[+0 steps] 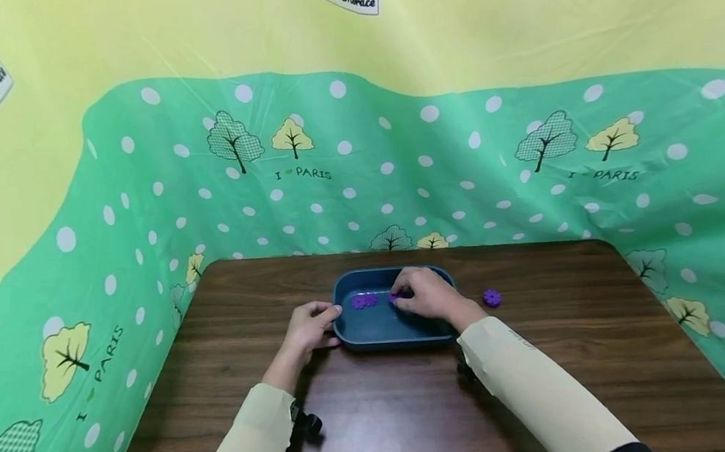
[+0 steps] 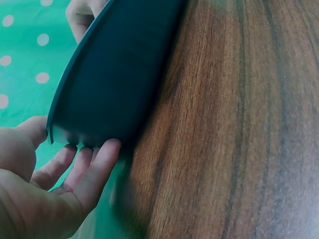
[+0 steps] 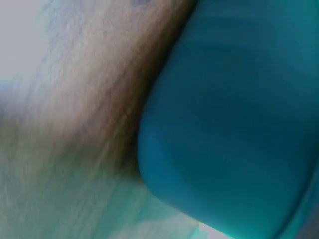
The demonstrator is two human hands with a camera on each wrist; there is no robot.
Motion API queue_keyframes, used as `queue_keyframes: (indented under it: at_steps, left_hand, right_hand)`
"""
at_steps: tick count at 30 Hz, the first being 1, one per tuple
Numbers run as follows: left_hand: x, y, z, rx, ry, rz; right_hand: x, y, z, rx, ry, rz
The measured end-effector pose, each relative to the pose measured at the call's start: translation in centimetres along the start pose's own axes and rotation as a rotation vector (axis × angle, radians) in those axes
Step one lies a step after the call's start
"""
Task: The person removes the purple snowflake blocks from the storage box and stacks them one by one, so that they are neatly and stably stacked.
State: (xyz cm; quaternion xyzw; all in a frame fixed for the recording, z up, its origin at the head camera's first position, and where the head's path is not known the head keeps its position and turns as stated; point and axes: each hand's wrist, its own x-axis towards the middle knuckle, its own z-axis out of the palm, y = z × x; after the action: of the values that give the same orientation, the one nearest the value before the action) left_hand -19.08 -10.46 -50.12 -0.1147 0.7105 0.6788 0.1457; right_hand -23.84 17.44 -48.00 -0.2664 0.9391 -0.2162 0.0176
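Observation:
A dark blue rectangular tray (image 1: 375, 345) with rounded corners sits on the wooden table. My left hand (image 1: 311, 327) grips its left end; in the left wrist view the thumb is over the rim and the fingertips (image 2: 110, 145) are against the outer wall. Inside the tray, towards its right half, my right hand (image 1: 426, 294) pinches a purple notched disc (image 1: 394, 298), mostly hidden by the fingers. Purple notched discs (image 1: 364, 301) lie close together in the tray's left half. The right wrist view shows the tray's outer wall (image 3: 224, 114), but not the hand's fingers.
Another purple notched disc (image 1: 492, 298) lies on the table just right of the tray. The brown wooden table (image 1: 395, 414) extends in front and to both sides. A green and yellow patterned cloth (image 1: 364, 181) hangs behind and beside it.

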Motion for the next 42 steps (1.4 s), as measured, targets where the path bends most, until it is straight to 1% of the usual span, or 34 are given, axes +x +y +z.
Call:
queue_keyframes:
  at_steps: [10, 21, 25, 30, 38, 42]
  left_hand:
    - [0.0, 0.1, -0.2, 0.003, 0.008, 0.001]
    - [0.1, 0.2, 0.1, 0.004, 0.007, -0.01]
    - [0.0, 0.1, 0.1, 0.006, 0.004, -0.011]
    - [0.0, 0.1, 0.0, 0.008, 0.003, -0.006]
    - [0.0, -0.1, 0.0, 0.012, 0.009, 0.001]
    - [0.0, -0.1, 0.1, 0.01, 0.008, 0.002]
  right_hand:
    - [-1.5, 0.1, -2.3, 0.051, 0.096, -0.043]
    - [-3.2, 1.6, -4.0, 0.135, 0.192, -0.012]
    - [-4.0, 2.3, -4.4, 0.141, 0.217, -0.01]
    - [-5.1, 3.4, -4.8, 0.132, 0.236, 0.014]
    - [-7.0, 5.4, -5.2, 0.143, 0.28, 0.034]
    - [-8.0, 6.5, -5.4, 0.123, 0.313, 0.049]
